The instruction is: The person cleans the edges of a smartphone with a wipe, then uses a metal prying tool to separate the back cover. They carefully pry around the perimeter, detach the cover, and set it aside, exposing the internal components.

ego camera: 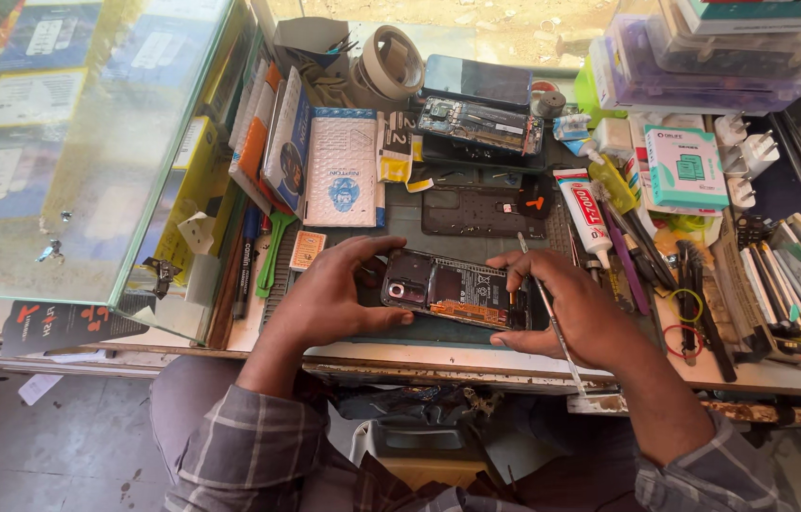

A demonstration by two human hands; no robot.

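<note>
Left hand (329, 299) wrapped around camera end of opened phone (453, 291), thumb over top edge, fingers underneath. Right hand (571, 313) pinching the other end, also carrying thin metal tweezers (552, 327) slanted across the palm, tips up near the frame edge. Phone held just above the dark work mat (400, 213), back cover off, board and orange flex exposed.

Risks, as judged:
- Tweezer tip close to bare board; a slip could scratch traces or bridge contacts.
- Orange flex looks thin, likely to tear if snagged.
- Held at the ends only, near the bench edge (476, 365); loose hold means a drop to the lap or floor.
- Crowded bench; elbow swing could knock the glue tube (582, 210) or stacked plastic boxes (704, 57).

Materials and shapes:
- Phone: flat rectangle, black frame, glossy camera lens, matte shield plates.
- Second opened phone (481, 125) farther back, also a bare black midframe (476, 210) on the mat.
- Tape roll (391, 62) round, pale; padded envelope (342, 171) bubbly and white.
- Glass cabinet (88, 142) left, smooth and reflective.
- Tools at right: slim, hard, mixed plastic and steel.
</note>
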